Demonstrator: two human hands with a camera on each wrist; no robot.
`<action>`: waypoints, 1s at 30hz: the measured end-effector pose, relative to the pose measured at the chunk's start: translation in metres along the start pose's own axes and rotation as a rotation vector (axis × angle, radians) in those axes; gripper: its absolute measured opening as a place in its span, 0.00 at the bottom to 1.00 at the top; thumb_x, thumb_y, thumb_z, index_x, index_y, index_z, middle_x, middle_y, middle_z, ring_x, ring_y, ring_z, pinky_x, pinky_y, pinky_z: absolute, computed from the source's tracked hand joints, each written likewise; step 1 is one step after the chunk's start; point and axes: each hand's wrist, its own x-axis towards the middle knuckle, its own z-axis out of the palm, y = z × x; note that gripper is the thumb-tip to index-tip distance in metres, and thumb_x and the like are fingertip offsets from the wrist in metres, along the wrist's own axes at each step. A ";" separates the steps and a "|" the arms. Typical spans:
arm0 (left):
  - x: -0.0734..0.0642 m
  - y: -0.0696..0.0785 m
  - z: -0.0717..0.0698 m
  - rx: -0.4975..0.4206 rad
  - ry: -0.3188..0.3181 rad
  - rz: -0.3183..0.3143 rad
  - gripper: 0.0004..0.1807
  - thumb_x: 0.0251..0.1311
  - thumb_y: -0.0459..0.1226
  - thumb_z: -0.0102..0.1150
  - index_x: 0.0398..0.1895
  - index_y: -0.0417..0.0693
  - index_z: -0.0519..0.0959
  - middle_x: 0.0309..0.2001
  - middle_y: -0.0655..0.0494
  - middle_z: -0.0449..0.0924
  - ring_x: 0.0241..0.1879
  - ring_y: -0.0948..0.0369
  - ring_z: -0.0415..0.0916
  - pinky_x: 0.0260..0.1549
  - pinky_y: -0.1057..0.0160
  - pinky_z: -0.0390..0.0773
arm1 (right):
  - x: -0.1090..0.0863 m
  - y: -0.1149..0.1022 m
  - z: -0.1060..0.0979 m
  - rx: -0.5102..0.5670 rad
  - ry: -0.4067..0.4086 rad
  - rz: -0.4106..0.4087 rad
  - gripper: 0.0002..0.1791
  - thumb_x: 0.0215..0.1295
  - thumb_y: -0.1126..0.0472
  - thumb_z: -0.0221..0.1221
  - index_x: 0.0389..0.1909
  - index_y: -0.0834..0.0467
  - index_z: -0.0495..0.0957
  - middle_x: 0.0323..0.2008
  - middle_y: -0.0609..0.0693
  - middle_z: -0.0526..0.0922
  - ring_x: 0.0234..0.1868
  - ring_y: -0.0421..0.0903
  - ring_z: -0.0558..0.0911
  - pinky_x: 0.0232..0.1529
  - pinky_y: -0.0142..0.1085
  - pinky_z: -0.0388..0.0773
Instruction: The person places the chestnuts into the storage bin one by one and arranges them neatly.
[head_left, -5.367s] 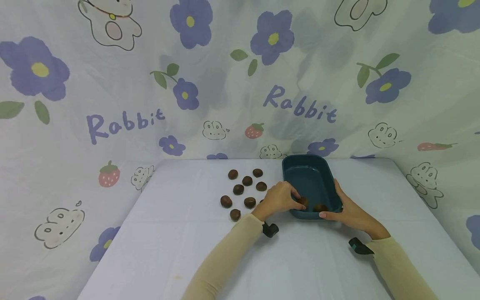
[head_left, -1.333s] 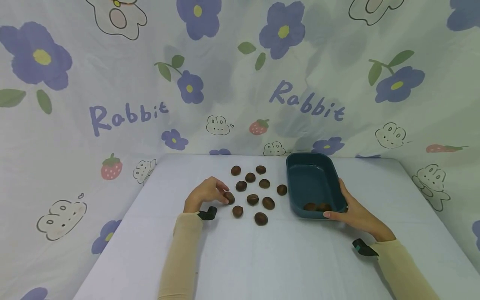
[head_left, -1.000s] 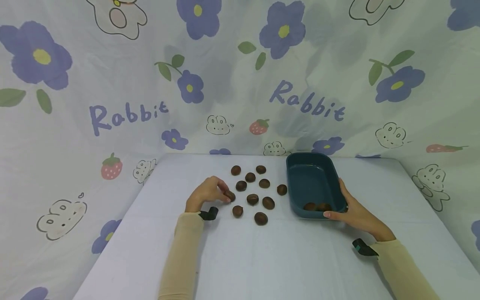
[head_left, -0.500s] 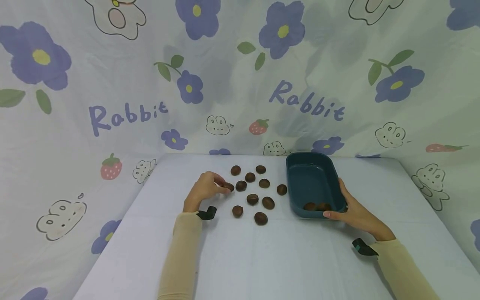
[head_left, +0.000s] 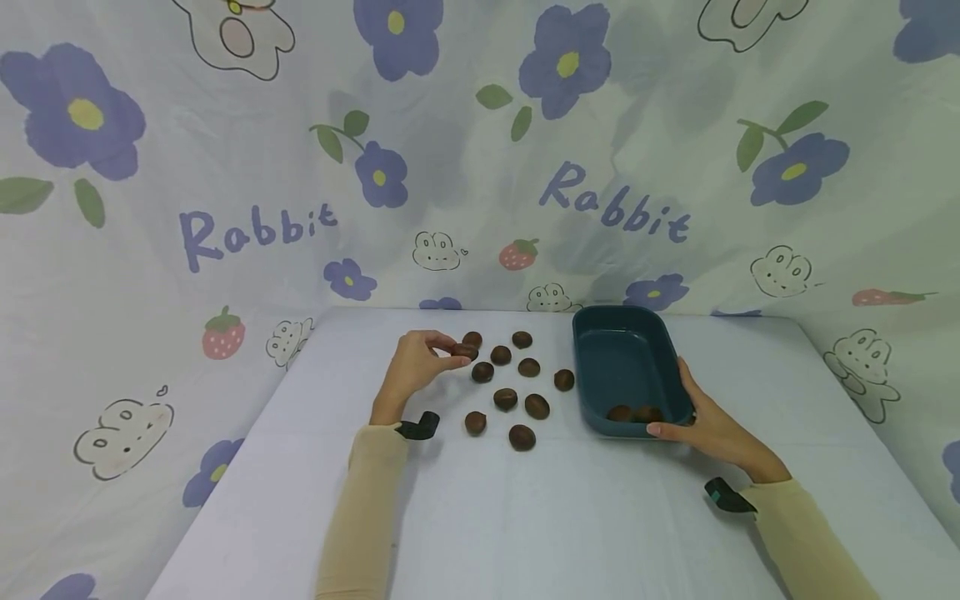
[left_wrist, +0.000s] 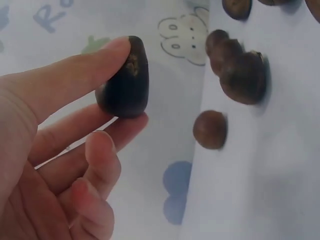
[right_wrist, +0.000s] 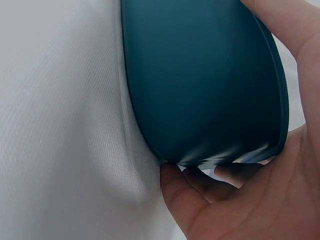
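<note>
My left hand (head_left: 414, 367) pinches a dark brown chestnut (head_left: 465, 352) between thumb and fingertips. Close up in the left wrist view, this chestnut (left_wrist: 131, 90) is clear of the white table, while the ring and little fingers curl loosely below. Several other chestnuts (head_left: 506, 399) lie scattered between that hand and a deep teal rectangular dish (head_left: 618, 358). Two chestnuts (head_left: 647, 414) sit inside the dish at its near end. My right hand (head_left: 712, 429) grips the dish's near right corner, thumb over the near wall; the right wrist view shows fingertips (right_wrist: 175, 182) at the dish's lower edge.
A white cloth covers the table (head_left: 525, 517). Behind it hangs a printed curtain (head_left: 450, 150) with flowers and rabbits, which also runs down both sides. The dish stands near the table's back edge.
My left hand has left the dish, moved left, taken hold of the leftmost chestnut and carried it toward the back of the table. My right hand still holds the dish in place.
</note>
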 end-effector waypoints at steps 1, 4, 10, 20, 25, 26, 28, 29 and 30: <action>-0.001 0.002 0.000 -0.011 0.006 0.009 0.23 0.50 0.51 0.81 0.45 0.50 0.89 0.43 0.55 0.91 0.34 0.56 0.77 0.32 0.61 0.74 | 0.000 0.000 0.000 0.001 0.000 0.000 0.72 0.62 0.50 0.71 0.80 0.38 0.16 0.84 0.57 0.23 0.81 0.76 0.37 0.66 0.82 0.46; -0.002 0.008 0.001 -0.050 0.029 0.030 0.22 0.49 0.50 0.81 0.45 0.50 0.89 0.44 0.54 0.90 0.31 0.56 0.75 0.29 0.61 0.72 | -0.002 0.000 -0.001 0.000 0.002 -0.001 0.71 0.62 0.50 0.71 0.80 0.39 0.16 0.84 0.58 0.23 0.81 0.76 0.37 0.66 0.82 0.46; -0.006 0.020 0.002 -0.105 0.057 0.050 0.23 0.48 0.51 0.82 0.45 0.52 0.91 0.43 0.54 0.90 0.28 0.60 0.72 0.24 0.64 0.69 | -0.002 0.002 0.001 0.001 0.001 -0.001 0.71 0.64 0.49 0.70 0.79 0.37 0.15 0.83 0.57 0.22 0.81 0.77 0.37 0.65 0.82 0.48; -0.011 0.039 0.010 -0.214 0.070 0.139 0.22 0.50 0.51 0.80 0.45 0.51 0.90 0.38 0.55 0.90 0.25 0.60 0.72 0.23 0.67 0.68 | 0.000 0.001 0.001 -0.003 0.006 0.002 0.71 0.63 0.48 0.70 0.80 0.40 0.15 0.83 0.57 0.22 0.81 0.76 0.37 0.66 0.81 0.47; -0.013 0.047 0.018 -0.266 0.076 0.144 0.21 0.50 0.51 0.81 0.44 0.52 0.89 0.39 0.54 0.89 0.30 0.55 0.76 0.31 0.64 0.74 | -0.001 -0.001 0.000 -0.009 0.000 -0.004 0.72 0.63 0.49 0.71 0.80 0.42 0.16 0.83 0.59 0.23 0.80 0.77 0.38 0.66 0.81 0.49; -0.013 0.049 0.019 -0.272 0.072 0.139 0.21 0.50 0.50 0.81 0.44 0.52 0.89 0.40 0.54 0.89 0.33 0.53 0.78 0.34 0.62 0.75 | -0.001 -0.001 0.000 -0.012 0.001 -0.005 0.72 0.62 0.49 0.71 0.80 0.42 0.16 0.83 0.60 0.24 0.80 0.77 0.39 0.66 0.81 0.49; -0.014 0.052 0.023 -0.276 0.063 0.133 0.20 0.49 0.50 0.81 0.43 0.52 0.89 0.39 0.54 0.89 0.37 0.51 0.79 0.38 0.58 0.77 | -0.002 -0.002 0.000 -0.014 0.003 -0.004 0.72 0.62 0.49 0.71 0.80 0.42 0.16 0.84 0.60 0.25 0.81 0.77 0.39 0.67 0.81 0.49; -0.014 0.054 0.025 -0.278 0.057 0.131 0.20 0.49 0.50 0.81 0.42 0.51 0.89 0.39 0.54 0.90 0.40 0.51 0.80 0.41 0.56 0.78 | -0.002 -0.001 0.000 -0.014 0.004 -0.005 0.72 0.62 0.49 0.71 0.80 0.42 0.16 0.84 0.60 0.25 0.81 0.77 0.39 0.67 0.81 0.49; -0.013 0.055 0.027 -0.281 0.050 0.130 0.20 0.49 0.50 0.81 0.41 0.51 0.89 0.40 0.54 0.90 0.41 0.51 0.81 0.44 0.54 0.80 | -0.002 -0.001 0.000 -0.015 0.005 -0.006 0.72 0.62 0.49 0.71 0.80 0.42 0.16 0.84 0.60 0.25 0.81 0.77 0.39 0.66 0.81 0.48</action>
